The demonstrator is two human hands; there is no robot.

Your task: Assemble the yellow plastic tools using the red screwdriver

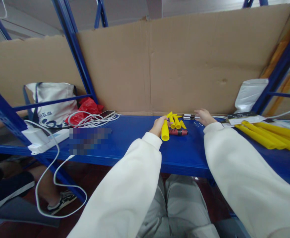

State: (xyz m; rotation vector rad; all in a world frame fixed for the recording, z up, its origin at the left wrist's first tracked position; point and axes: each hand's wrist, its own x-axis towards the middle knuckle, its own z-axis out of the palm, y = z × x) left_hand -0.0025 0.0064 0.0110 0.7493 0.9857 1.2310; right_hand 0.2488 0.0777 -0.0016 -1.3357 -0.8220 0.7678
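My left hand (159,126) is closed round a yellow plastic tube (165,131), its wide round end towards me. Just beyond it lie shorter yellow pieces (177,122), some tapered. A dark red tool with black parts (179,132) rests on the blue tabletop beside the tube; its kind is unclear. My right hand (205,117) is over the table's back part, fingers stretched to the left, with nothing visible in them. Near its fingertips are black-and-white pen-like sticks (189,116) and small white bits (198,124).
Long yellow tubes (271,135) lie on the right, near a dark flat box (244,116) and a white pouch (251,94). Cardboard (179,66) walls the back. Left are a power strip (50,140), coiled white cable (92,119), red bag (90,105) and cloth bag (53,99). Another person's leg (44,181) shows below.
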